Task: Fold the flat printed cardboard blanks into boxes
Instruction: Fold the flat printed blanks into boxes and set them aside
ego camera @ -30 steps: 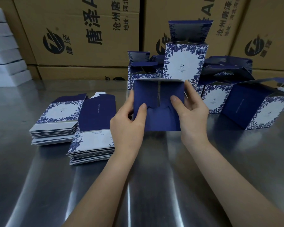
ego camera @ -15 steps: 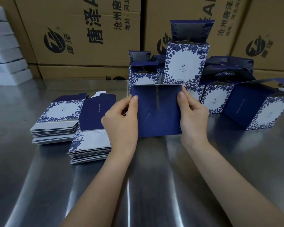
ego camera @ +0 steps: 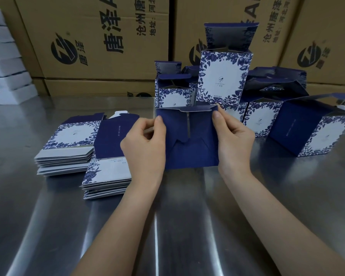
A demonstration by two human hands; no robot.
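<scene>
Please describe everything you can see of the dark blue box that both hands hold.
The box is dark blue matte cardboard, partly folded. Its near face is overlapping flaps with a narrow gap down the middle. The left hand grips its left edge, the right hand its right edge, thumbs in front. It is held upright over the table.

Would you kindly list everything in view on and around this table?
Half-folded box: one, dark blue, centre, between the hands.
Stacks of flat blanks: two, blue and white, left side.
Folded boxes: several, blue and white, behind and right.
Cartons: several, brown, black print, along the back.
White stack: one, far left.
Table: one, steel, under everything.
Left hand: one, grips the box's left edge.
Right hand: one, pinches its right edge.
</scene>
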